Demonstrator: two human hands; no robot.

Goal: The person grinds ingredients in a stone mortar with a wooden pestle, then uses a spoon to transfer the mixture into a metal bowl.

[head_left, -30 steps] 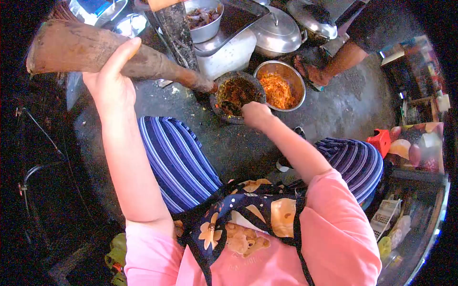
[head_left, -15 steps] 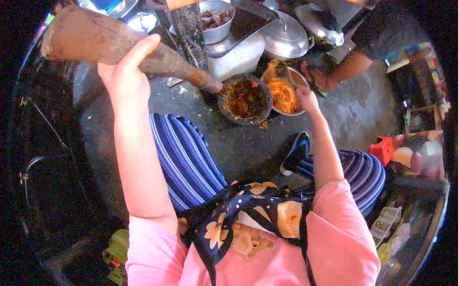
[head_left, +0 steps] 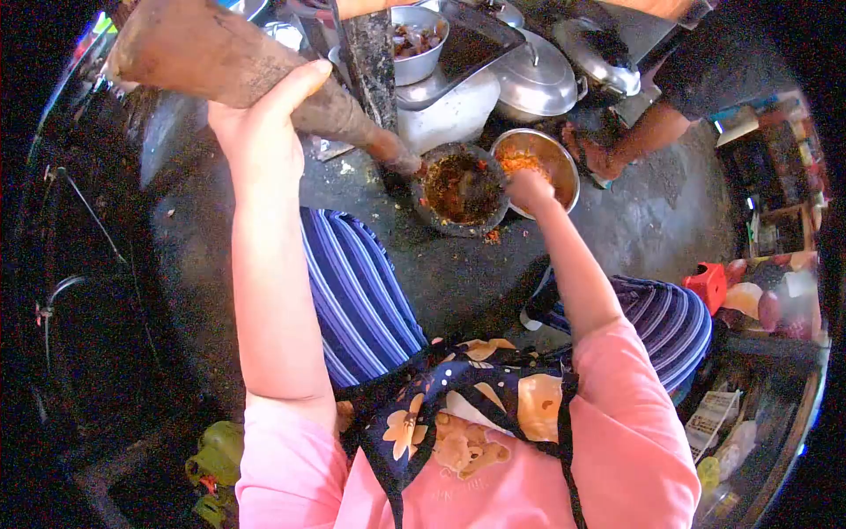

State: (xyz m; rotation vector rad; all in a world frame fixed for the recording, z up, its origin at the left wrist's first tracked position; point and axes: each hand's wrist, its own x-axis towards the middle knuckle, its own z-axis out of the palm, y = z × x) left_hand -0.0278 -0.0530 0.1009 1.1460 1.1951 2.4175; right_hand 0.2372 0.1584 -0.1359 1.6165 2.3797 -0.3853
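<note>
My left hand (head_left: 269,115) is wrapped round a thick wooden pestle (head_left: 198,53), which slants down to the right. Its narrow end rests by the rim of a dark stone mortar (head_left: 427,207) holding a dark, wet mash with red bits. Right of the mortar, nearly touching it, sits a metal bowl (head_left: 564,172) with orange shredded food (head_left: 522,163). Between them, over the bowl's near left edge, my right hand (head_left: 531,188) is closed and blurred; a dark, smeared utensil shows at its left, over the mortar.
Behind are a lidded metal pot (head_left: 538,84), a pot of brown pieces (head_left: 423,66) and a dark post (head_left: 368,66). Another person's foot (head_left: 604,159) is just right of the bowl. A red stool (head_left: 707,286) stands at the right. My striped knees flank the floor.
My right hand has moved left from the bowl's right side towards the mortar. Less orange food shows in the bowl. The whole view has shifted slightly; my left hand still holds the pestle.
</note>
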